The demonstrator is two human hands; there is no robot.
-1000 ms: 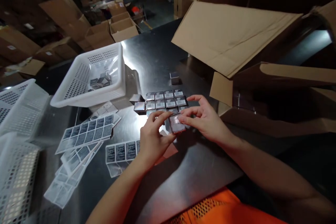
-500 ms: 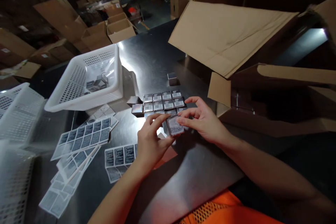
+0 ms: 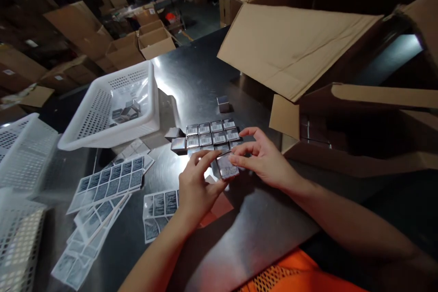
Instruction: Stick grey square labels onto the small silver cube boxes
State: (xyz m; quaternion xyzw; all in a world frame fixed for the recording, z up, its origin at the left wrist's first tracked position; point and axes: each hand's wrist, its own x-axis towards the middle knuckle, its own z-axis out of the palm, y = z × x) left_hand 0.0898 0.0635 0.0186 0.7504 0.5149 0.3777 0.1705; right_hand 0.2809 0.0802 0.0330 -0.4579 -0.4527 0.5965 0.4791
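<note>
Between my two hands is a small shiny box (image 3: 227, 167) with a printed label on its upper face. My left hand (image 3: 198, 182) grips its left side, thumb low and fingers along the far edge. The thumb and fingertips of my right hand (image 3: 262, 157) press on the label's right part. Just beyond them, small boxes with barcode labels (image 3: 212, 133) stand in tight rows, the nearest row partly hidden by my fingers. Two tilted boxes (image 3: 178, 144) adjoin the rows at left. A sheet of dark printed labels (image 3: 160, 210) lies beside my left forearm.
A white perforated basket (image 3: 150, 121) holding several small boxes stands at the back left. More label sheets (image 3: 109, 182) overlap on the metal table (image 3: 201, 73). One lone box (image 3: 223, 104) sits behind the rows. A large open carton (image 3: 294, 45) takes up the right side.
The label sheet by my left forearm has shifted slightly right. Both hands stay on the small box, with hardly any movement; the view has tilted a little.
</note>
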